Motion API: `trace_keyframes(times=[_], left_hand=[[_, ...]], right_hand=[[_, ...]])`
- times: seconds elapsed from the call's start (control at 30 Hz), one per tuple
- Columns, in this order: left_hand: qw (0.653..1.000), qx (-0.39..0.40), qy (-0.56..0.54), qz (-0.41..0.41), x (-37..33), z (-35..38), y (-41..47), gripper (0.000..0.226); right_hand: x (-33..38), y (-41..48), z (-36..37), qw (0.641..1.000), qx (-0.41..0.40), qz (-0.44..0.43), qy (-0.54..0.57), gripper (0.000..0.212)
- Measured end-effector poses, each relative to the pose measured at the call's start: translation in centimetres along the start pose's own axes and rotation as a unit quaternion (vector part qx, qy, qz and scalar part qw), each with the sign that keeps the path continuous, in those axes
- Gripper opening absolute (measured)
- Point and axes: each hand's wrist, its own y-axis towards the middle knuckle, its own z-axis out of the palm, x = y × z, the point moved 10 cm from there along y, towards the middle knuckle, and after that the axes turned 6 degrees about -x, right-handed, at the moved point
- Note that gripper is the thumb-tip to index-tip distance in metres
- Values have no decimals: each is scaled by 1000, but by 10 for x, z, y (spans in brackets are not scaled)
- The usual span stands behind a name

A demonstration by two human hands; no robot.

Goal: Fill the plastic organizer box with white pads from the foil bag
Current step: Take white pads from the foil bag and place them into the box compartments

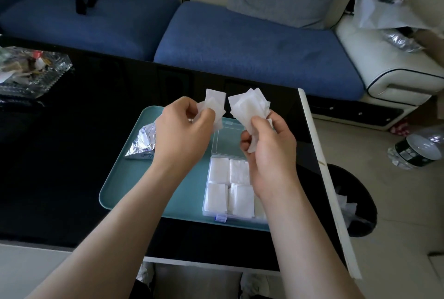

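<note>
White pads (249,105) fan out of the right hand (269,145), pinched between thumb and curled fingers above the far right part of the teal tray (134,186). The left hand (182,130) grips a smaller bunch (215,100) just beside them, over the tray's far middle. Splitting the handful this way looks like a means of peeling off a portion sized for one compartment. The organizer box (206,202) lies open on the tray's right side, directly under the hands so each drop is short, with its lid (228,140) folded back toward the tray's far edge. Four compartments in view already hold packed pads (217,196); the right forearm hides the rest. The foil bag (141,142) lies crumpled on the tray's far left, within easy reach.
</note>
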Motion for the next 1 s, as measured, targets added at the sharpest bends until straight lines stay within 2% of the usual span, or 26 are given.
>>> trace_keyframes(times=[0.13, 0.23, 0.37, 0.5, 0.67, 0.8, 0.9, 1.0], left_hand=[[983, 63, -146, -92, 10, 26, -15, 17], [968, 120, -184, -125, 7, 41, -32, 11], [949, 171, -220, -146, 2, 53, -45, 21], [915, 221, -279, -190, -4, 66, -62, 30], [936, 184, -255, -159, -3, 63, -65, 23], [931, 165, -263, -189, 8, 58, -65, 23], [931, 158, -261, -197, 11, 55, -67, 24], [942, 178, -231, -168, 9, 57, -70, 24]], right_hand=[[5, -4, -13, 1000, -16, 9, -12, 27], [6, -11, -20, 999, -6, 31, -41, 26], [10, -20, -29, 995, -7, 9, -98, 22], [14, -26, -36, 991, -16, -30, -132, 17], [15, -30, -32, 983, 23, -44, -176, 20], [21, -32, -51, 971, -27, -74, -226, 32], [38, -36, -64, 979, -54, -109, -161, 27], [47, -40, -57, 987, 4, -113, -110, 24]])
